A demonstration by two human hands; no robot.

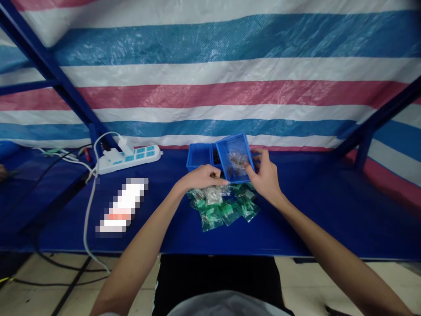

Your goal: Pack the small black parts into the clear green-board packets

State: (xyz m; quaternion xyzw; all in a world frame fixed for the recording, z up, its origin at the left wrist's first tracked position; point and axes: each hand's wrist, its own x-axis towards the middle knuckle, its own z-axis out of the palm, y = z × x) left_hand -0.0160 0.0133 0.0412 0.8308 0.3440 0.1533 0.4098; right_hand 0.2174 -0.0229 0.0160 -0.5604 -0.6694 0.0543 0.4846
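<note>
A small blue plastic bin (237, 142) is tilted up over the blue table, with small silvery pieces in clear plastic (237, 159) inside. My right hand (265, 173) grips its right side, thumb over the rim. At the bin's lower left corner is my left hand (205, 176), its fingers curled and one digit reaching along the bin's lower edge. Whether something is pinched in it is hidden. Below both hands lies a pile of small green-tinted zip bags (212, 218) with small parts in them. A clear bag (213, 195) rests on top of the pile.
Behind my left hand stand a second blue bin (199, 153) and one with dark small parts (216, 156). A white power strip (131, 159) with plugs and a white cable (87, 219) lie to the left, near a blurred-out pale object (123, 206). Blue frame posts flank the table.
</note>
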